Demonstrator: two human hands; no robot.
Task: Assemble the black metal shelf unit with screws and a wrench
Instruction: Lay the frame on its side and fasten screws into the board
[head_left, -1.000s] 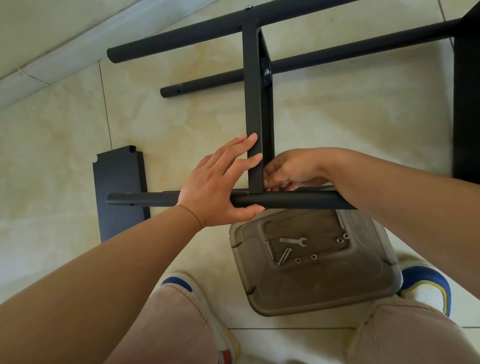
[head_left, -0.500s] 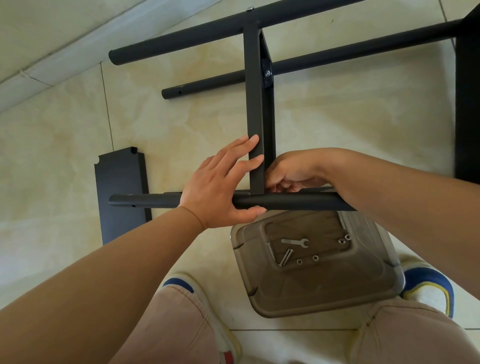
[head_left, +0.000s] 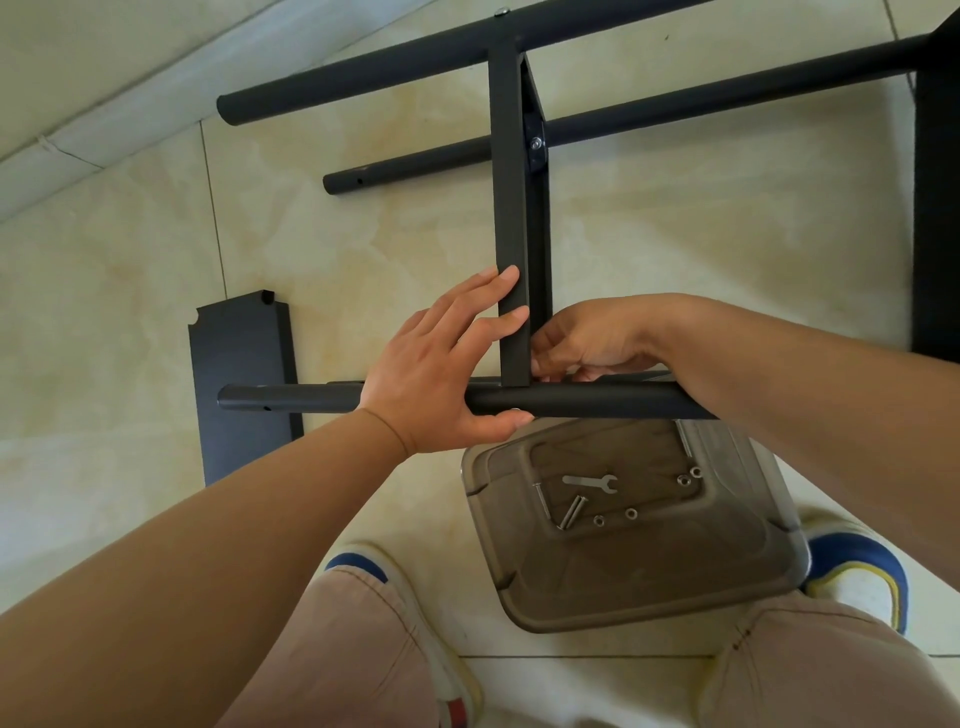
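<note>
Little changed over the last second: left hand (head_left: 441, 374) steadying round black metal tube (head_left: 587, 404), fingers (head_left: 498, 280) straight against flat black crossbar (head_left: 511, 218); right hand (head_left: 587, 340), at three o'clock, curled at the joint, contents unseen — fastening apparently ongoing.

Little has changed: the right hand (head_left: 587, 345) has curled its fingers slightly tighter at the joint beside the flat black metal crossbar (head_left: 511, 208); the view has shifted marginally.

A translucent plastic bin (head_left: 649, 582) sits on the tiled floor (head_left: 363, 249) between two sneakers (head_left: 857, 577).
</note>
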